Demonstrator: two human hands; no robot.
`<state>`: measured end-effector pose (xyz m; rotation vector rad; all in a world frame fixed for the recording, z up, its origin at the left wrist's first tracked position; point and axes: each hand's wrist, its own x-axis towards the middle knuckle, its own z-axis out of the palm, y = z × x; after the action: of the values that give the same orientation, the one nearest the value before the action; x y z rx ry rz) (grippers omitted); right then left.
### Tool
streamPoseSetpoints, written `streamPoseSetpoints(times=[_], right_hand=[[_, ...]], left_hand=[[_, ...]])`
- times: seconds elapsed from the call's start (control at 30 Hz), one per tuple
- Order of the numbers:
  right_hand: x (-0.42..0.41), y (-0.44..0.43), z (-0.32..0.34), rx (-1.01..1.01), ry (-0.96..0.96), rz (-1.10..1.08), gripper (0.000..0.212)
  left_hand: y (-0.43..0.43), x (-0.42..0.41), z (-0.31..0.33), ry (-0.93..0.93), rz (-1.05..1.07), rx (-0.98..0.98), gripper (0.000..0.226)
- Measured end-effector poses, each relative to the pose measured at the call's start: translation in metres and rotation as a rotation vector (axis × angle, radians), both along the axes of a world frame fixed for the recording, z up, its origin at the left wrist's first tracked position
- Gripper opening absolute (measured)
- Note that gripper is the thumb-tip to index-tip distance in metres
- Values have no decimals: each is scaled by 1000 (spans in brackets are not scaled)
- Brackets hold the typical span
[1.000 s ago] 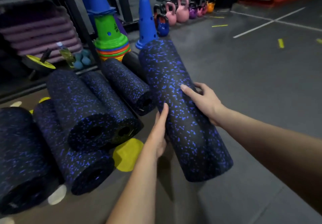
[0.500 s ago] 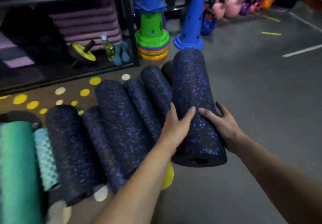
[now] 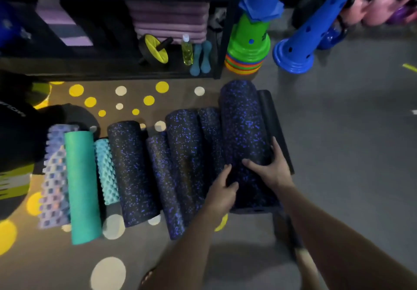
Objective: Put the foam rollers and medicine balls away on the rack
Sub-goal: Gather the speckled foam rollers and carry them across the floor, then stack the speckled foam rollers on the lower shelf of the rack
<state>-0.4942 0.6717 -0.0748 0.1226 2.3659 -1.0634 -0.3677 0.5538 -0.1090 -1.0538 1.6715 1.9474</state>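
Note:
A big black foam roller with blue speckles (image 3: 243,131) lies lengthwise at the right end of a row of rollers on the floor. My left hand (image 3: 222,188) grips its near left side and my right hand (image 3: 270,167) grips its near right side. To its left lie several more speckled rollers (image 3: 133,172), then a ridged light-blue roller (image 3: 106,172), a smooth teal roller (image 3: 82,186) and a bumpy lilac roller (image 3: 54,177). A thin black roller (image 3: 274,127) lies just right of the held one. The dark rack (image 3: 221,41) stands behind the row.
The rack's low shelf holds folded purple mats (image 3: 169,21), an ab wheel (image 3: 155,49), a bottle (image 3: 186,51) and teal dumbbells (image 3: 200,58). Stacked cones (image 3: 248,52) and a blue cone (image 3: 300,50) stand right of it. A dark ball (image 3: 15,136) sits far left.
The view has swung left and down, bringing the rack shelf and the coloured rollers into sight. Both hands have slid toward the near end of the speckled roller and closed round it.

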Motion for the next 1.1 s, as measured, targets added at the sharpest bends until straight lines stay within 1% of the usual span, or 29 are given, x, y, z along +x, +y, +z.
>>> streamPoseSetpoints(times=[0.07, 0.13, 0.17, 0.2, 0.23, 0.3, 0.33, 0.37, 0.4, 0.43, 0.47, 0.53, 0.57, 0.6, 0.67, 0.73, 0.83, 0.9, 0.97, 1.03, 1.1], right_hand=[[-21, -5, -20, -3, -5, 22, 127], [-37, -11, -36, -12, -71, 26, 117], [-45, -13, -43, 17, -137, 61, 109], [-49, -8, -51, 49, -208, 71, 101], [-52, 3, -53, 66, -246, 72, 93], [-59, 36, -66, 30, -303, 150, 87], [-61, 59, -76, 31, -335, 264, 84], [-66, 77, -73, 28, -334, 396, 81], [-72, 88, -53, 18, -346, 512, 79], [-76, 91, -14, 22, -393, 575, 75], [-79, 87, 31, 59, -409, 617, 71], [-81, 70, 112, 131, -338, 706, 64], [-76, 56, 156, 109, -302, 760, 61], [-64, 37, 198, 64, -283, 854, 60], [-24, 4, 266, -19, -280, 1064, 60], [28, -17, 321, -97, -258, 1264, 60], [124, -24, 381, -186, -257, 1462, 59], [198, -1, 410, -208, -227, 1587, 56], [275, 48, 437, -269, -282, 1672, 58], [346, 123, 456, -344, -378, 1723, 59], [407, 211, 469, -358, -457, 1829, 51]], left_hand=[[1, -17, -18, -14, 60, -11, 66], [3, -34, -24, -64, 87, -62, 54], [6, -41, -26, -92, 149, -91, 48], [7, -49, -21, -127, 246, -77, 42], [9, -57, -11, -200, 385, -19, 35], [21, -63, 32, -305, 758, 189, 19], [27, -61, 60, -284, 929, 280, 22], [34, -60, 94, -227, 1063, 370, 32], [41, -58, 127, -186, 1152, 449, 38], [47, -56, 165, -146, 1204, 488, 40], [54, -52, 199, -120, 1220, 456, 39], [70, -47, 259, -124, 1231, 404, 29], [74, -41, 286, -113, 1250, 340, 26], [76, -26, 316, -69, 1314, 264, 25], [81, 11, 372, 17, 1493, 94, 22], [98, 60, 419, 56, 1619, -59, 16], [150, 145, 477, 133, 1762, -221, 20], [212, 204, 503, 147, 1847, -317, 23], [285, 261, 523, 122, 1970, -415, 19], [368, 311, 540, 94, 2102, -497, 19], [460, 354, 554, 72, 2215, -571, 21]])
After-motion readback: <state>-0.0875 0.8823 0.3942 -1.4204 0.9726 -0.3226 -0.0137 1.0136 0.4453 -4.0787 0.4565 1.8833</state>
